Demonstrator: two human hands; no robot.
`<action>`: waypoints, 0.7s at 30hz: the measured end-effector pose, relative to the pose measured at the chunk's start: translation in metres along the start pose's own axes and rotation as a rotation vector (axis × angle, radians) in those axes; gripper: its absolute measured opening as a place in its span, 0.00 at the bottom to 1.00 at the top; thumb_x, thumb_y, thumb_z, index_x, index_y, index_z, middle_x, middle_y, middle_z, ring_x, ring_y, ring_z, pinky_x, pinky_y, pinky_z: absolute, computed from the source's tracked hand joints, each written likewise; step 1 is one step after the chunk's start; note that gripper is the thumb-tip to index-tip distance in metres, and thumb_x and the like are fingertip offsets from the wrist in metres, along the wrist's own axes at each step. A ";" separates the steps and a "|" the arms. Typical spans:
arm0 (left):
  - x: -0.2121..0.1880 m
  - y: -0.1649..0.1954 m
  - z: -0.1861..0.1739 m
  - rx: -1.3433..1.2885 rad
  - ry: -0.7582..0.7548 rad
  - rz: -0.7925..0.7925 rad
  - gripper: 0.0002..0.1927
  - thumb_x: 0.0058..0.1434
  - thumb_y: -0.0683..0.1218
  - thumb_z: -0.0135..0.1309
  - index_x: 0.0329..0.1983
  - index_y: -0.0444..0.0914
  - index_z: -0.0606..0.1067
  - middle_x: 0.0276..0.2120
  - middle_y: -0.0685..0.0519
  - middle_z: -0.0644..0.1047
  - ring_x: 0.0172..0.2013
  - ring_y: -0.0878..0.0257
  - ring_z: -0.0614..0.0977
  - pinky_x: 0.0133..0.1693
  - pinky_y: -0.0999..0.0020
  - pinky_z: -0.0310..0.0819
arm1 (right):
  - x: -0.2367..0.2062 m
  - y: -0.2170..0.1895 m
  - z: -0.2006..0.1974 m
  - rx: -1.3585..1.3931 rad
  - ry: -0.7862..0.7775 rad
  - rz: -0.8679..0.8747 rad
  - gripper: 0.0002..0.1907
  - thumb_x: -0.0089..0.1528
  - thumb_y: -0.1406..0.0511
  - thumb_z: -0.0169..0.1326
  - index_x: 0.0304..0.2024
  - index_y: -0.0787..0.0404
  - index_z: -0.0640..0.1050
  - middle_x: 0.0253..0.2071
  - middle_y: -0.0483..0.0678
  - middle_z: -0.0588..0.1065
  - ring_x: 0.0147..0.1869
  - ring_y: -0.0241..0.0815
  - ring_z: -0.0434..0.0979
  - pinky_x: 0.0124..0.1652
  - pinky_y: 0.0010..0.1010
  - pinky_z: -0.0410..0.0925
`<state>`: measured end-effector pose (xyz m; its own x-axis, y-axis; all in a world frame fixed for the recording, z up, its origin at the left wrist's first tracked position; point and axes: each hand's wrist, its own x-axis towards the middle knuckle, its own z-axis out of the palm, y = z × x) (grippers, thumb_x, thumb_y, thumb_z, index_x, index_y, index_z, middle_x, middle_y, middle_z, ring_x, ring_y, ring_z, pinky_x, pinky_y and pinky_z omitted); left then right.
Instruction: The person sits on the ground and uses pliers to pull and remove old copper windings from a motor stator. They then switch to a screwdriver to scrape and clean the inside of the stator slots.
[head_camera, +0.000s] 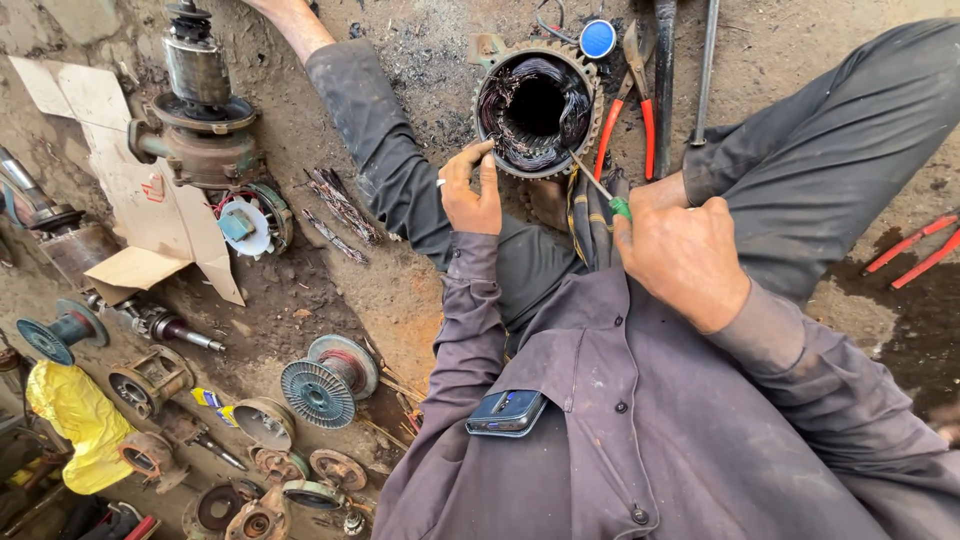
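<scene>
A round motor stator (537, 108) with dark copper windings stands on the dirt floor between my legs, its bore facing up. My left hand (470, 190) rests on its near left rim, thumb and fingers touching the toothed edge. My right hand (685, 255) grips a green-handled screwdriver (600, 190). The thin shaft slants up and left, and its tip sits at the stator's lower right inner edge against the windings.
Red-handled pliers (635, 100) and long metal rods (665, 80) lie beyond the stator. More red handles (915, 250) lie at right. Motor housings, rotors (200, 110) and fans (325, 380) crowd the left floor, with cardboard (150, 200). A phone (505, 412) sits in my shirt pocket.
</scene>
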<state>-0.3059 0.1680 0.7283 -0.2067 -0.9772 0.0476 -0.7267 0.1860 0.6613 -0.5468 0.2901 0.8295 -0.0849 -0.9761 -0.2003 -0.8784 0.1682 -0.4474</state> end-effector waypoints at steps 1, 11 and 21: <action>0.000 0.001 0.003 -0.003 -0.008 -0.007 0.10 0.70 0.47 0.54 0.50 0.40 0.80 0.48 0.50 0.81 0.53 0.54 0.79 0.58 0.60 0.71 | 0.000 -0.001 0.003 -0.007 -0.008 0.006 0.14 0.64 0.56 0.56 0.31 0.59 0.75 0.16 0.51 0.71 0.20 0.51 0.73 0.28 0.45 0.63; -0.004 0.002 0.002 -0.005 -0.003 -0.019 0.09 0.70 0.47 0.55 0.49 0.41 0.80 0.47 0.50 0.80 0.53 0.53 0.78 0.57 0.59 0.70 | 0.013 -0.014 0.014 -0.168 -0.091 0.017 0.04 0.59 0.65 0.54 0.34 0.59 0.74 0.25 0.51 0.74 0.24 0.48 0.78 0.21 0.39 0.68; -0.002 -0.010 -0.009 -0.022 0.007 -0.057 0.09 0.70 0.47 0.54 0.50 0.42 0.80 0.47 0.52 0.81 0.52 0.53 0.78 0.58 0.59 0.70 | 0.034 -0.004 -0.004 -0.092 -0.101 -0.042 0.08 0.62 0.61 0.54 0.37 0.60 0.75 0.24 0.53 0.75 0.24 0.53 0.78 0.22 0.42 0.69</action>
<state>-0.2922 0.1669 0.7282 -0.1609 -0.9869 0.0150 -0.7225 0.1281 0.6794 -0.5480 0.2554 0.8282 -0.0036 -0.9624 -0.2717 -0.9201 0.1096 -0.3760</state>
